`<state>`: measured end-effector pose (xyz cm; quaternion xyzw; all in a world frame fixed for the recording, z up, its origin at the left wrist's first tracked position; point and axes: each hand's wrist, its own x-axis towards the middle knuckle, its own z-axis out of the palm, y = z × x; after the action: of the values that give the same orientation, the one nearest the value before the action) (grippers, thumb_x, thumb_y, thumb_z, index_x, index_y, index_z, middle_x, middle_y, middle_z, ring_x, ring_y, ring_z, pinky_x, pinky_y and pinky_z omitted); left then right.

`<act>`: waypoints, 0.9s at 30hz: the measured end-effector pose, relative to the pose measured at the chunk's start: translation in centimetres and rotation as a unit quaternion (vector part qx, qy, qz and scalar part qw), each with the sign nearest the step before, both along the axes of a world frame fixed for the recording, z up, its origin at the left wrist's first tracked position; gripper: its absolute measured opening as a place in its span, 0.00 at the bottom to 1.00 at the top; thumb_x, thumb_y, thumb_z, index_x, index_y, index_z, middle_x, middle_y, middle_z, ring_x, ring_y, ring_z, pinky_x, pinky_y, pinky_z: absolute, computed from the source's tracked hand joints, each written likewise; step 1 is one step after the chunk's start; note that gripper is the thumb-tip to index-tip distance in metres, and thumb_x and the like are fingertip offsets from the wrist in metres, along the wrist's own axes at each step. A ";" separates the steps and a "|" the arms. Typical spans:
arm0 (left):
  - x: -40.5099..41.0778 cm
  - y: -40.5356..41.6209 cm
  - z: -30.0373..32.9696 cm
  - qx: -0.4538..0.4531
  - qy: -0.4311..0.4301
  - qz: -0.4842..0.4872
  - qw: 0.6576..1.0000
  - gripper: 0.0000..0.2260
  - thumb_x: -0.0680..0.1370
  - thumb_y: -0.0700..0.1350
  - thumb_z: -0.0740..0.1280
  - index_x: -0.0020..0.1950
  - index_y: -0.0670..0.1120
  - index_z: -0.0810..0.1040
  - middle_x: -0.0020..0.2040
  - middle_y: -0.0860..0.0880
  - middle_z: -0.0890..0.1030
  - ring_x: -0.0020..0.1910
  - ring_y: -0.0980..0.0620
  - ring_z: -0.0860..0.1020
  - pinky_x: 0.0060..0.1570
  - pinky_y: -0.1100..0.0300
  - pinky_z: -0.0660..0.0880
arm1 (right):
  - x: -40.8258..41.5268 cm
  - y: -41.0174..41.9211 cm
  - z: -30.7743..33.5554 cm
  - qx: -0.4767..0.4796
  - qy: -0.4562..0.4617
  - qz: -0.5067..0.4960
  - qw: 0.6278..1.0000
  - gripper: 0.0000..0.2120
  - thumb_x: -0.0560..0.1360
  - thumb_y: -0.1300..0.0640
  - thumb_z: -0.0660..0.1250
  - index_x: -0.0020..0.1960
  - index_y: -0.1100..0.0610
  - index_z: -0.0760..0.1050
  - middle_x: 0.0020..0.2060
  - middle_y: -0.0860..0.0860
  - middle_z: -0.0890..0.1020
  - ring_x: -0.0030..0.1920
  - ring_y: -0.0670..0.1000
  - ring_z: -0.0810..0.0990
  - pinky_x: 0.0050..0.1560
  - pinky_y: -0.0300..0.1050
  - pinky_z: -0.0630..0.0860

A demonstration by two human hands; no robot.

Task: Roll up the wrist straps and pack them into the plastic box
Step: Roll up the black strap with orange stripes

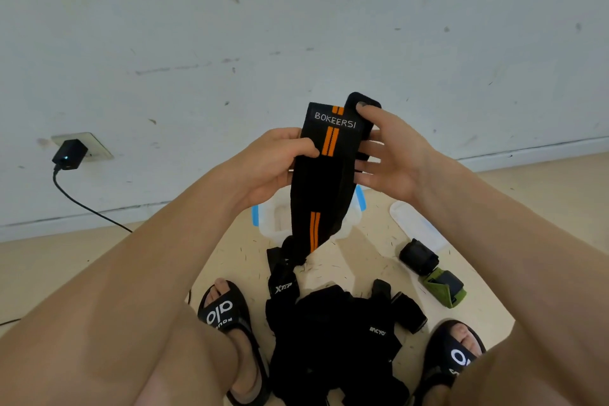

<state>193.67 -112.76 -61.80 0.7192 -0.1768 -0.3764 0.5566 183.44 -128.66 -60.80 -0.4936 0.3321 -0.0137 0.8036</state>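
Up in front of the person, a black wrist strap with orange stripes [324, 175] hangs in the air. It is long, and its long way runs up and down, with the top end at the hands and the bottom end dangling near the floor. The left hand [273, 165] curls round the strap's left edge near the top, thumb on the front. The right hand [392, 155] is at the right edge with its fingers mostly straight, and one fingertip presses the top end. Both hands sit at the top, so rolling would likely start there and go down. Just behind the hanging strap, on the floor, sits the plastic box [273, 224]. More black straps [333, 336] lie in a pile between the feet.
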 end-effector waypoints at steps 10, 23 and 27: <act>-0.3 0.5 0.4 0.001 -0.043 0.012 0.999 0.13 0.78 0.31 0.64 0.57 0.46 0.80 0.43 0.49 0.83 0.41 0.55 0.83 0.42 0.59 0.79 | 0.5 -0.2 -0.2 0.111 -0.058 -0.038 0.991 0.15 0.81 0.54 0.67 0.61 0.64 0.76 0.57 0.61 0.85 0.53 0.59 0.87 0.50 0.52 0.85; -0.2 2.2 0.5 0.085 -0.060 -0.094 0.990 0.13 0.75 0.32 0.64 0.57 0.41 0.77 0.43 0.48 0.79 0.43 0.52 0.79 0.44 0.58 0.77 | 2.6 -2.8 -2.1 0.021 -0.084 -0.122 0.989 0.11 0.77 0.76 0.64 0.59 0.73 0.77 0.58 0.66 0.82 0.49 0.58 0.87 0.45 0.44 0.85; -0.1 2.6 0.8 0.062 -0.044 -0.083 0.994 0.19 0.77 0.32 0.65 0.63 0.50 0.72 0.43 0.48 0.83 0.41 0.51 0.80 0.42 0.57 0.76 | 2.5 -3.3 -2.8 -0.046 -0.074 -0.139 0.987 0.14 0.76 0.73 0.67 0.61 0.70 0.76 0.54 0.63 0.84 0.46 0.55 0.88 0.43 0.42 0.84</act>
<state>193.59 -110.17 -61.03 0.7512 -0.2364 -0.3996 0.4692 185.90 -131.92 -63.59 -0.4769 0.3365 -0.1767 0.7926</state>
